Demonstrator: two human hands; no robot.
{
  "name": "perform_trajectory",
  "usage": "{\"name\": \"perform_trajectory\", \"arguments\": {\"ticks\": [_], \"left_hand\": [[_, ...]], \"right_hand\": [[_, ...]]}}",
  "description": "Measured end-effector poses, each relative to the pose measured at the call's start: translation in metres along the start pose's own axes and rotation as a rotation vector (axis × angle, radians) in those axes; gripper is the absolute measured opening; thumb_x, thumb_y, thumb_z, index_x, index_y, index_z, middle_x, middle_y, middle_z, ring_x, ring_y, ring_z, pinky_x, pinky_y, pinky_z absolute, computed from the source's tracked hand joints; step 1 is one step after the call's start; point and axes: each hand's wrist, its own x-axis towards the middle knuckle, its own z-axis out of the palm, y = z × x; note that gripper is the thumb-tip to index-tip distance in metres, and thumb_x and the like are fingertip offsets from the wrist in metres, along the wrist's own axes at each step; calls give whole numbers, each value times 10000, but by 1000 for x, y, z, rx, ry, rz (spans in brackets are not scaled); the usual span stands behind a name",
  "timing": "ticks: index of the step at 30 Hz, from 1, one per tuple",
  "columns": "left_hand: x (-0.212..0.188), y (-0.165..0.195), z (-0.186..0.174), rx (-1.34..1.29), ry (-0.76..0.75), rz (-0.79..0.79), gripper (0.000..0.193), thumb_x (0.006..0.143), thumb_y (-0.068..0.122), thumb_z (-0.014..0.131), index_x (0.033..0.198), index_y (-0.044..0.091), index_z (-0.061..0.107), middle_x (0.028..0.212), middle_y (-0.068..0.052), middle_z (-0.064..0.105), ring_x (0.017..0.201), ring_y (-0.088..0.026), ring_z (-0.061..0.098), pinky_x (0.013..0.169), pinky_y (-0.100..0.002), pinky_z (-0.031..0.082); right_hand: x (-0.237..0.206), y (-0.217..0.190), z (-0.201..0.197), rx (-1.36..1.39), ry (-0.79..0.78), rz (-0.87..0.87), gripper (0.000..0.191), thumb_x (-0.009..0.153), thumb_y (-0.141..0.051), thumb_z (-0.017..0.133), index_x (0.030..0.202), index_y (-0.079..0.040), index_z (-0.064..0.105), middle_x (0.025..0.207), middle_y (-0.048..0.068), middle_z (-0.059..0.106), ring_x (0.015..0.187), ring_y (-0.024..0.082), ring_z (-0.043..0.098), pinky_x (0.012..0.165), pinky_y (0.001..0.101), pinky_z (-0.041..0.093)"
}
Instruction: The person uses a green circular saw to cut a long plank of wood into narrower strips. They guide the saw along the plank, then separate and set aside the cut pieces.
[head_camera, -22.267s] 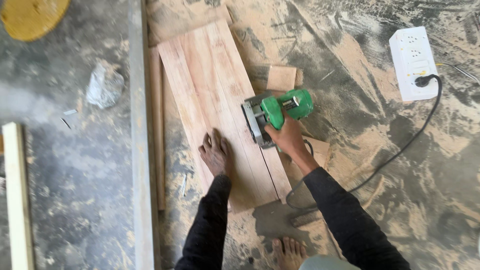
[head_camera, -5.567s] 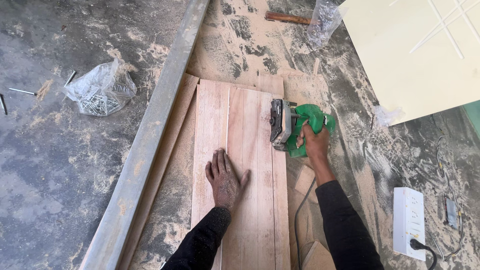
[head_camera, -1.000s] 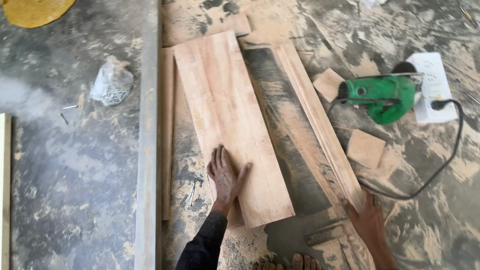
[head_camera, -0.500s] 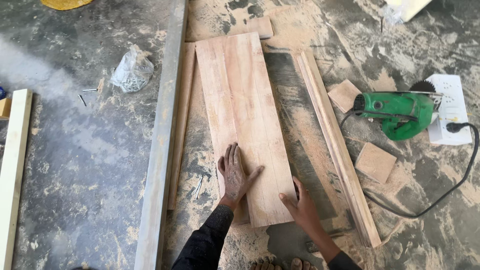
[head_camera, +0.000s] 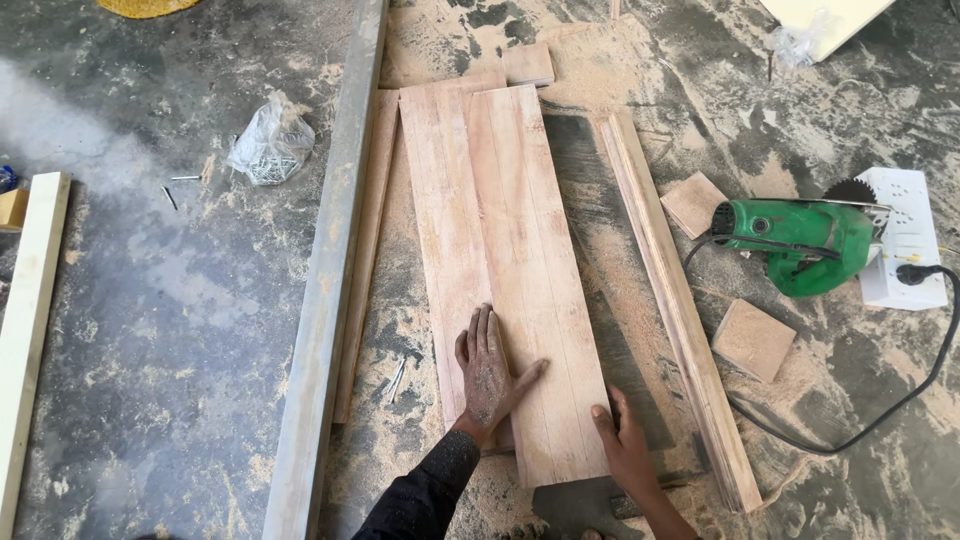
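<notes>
pale timber (head_camera: 25, 330) is seen at the far left edge, lying on the grey concrete floor (head_camera: 150, 330), with a clear bag of nails (head_camera: 268, 140) beyond it and a long grey straightedge (head_camera: 325, 290) running up the frame. next comes the wide wooden board (head_camera: 505, 260), laid flat on the sawdust; its long axis runs away from the person, the far end tipped slightly leftward, the near end squared off close to the body. the left hand (head_camera: 490, 370) is pressed flat on the board's near end, fingers spread and released, nothing clenched. the right hand (head_camera: 625, 445) is set at the board's near right corner, fingers curled lightly over the edge, touching rather than gripping tightly, as far as can be told. just right of the board, apart from it, a narrow strip (head_camera: 675, 300) lies nearly parallel, judged to be an offcut, so the ripping cut seems done. small square offcuts (head_camera: 752, 338) are scattered near it. further right the green circular saw (head_camera: 800, 240) is parked on the floor, unheld, beside a white power strip (head_camera: 905, 240), its black cord (head_camera: 880, 410) looping back. what is judged left is moving or checking the board
</notes>
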Motion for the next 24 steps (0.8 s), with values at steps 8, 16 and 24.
{"name": "perform_trajectory", "arguments": {"ticks": [8,16,24], "left_hand": [[33,-2,12,-11,-24,-60,1304,741,816,656,1555,-81,175,1656,-262,177,1568,-360,73,1248,-530,15],[61,3,15,4,21,-53,1286,775,791,674,1553,-110,185,1633,-288,208,1562,-380,96,1245,-556,24],[64,4,11,38,47,-9,1249,803,766,677,1545,-112,190,1626,-301,209,1556,-389,91,1235,-563,29]], "right_hand": [[29,-20,-7,-349,-6,177,940,904,-713,347,1633,-121,345,1201,277,673,1053,393,734,896,518,571],[56,-50,-17,-163,68,-88,841,924,-686,462,1477,-53,463,1317,228,650,1204,338,657,999,459,513],[61,-51,-19,-185,35,-41,879,914,-697,459,1498,-40,426,1397,247,576,1280,364,589,1052,492,474]]}}
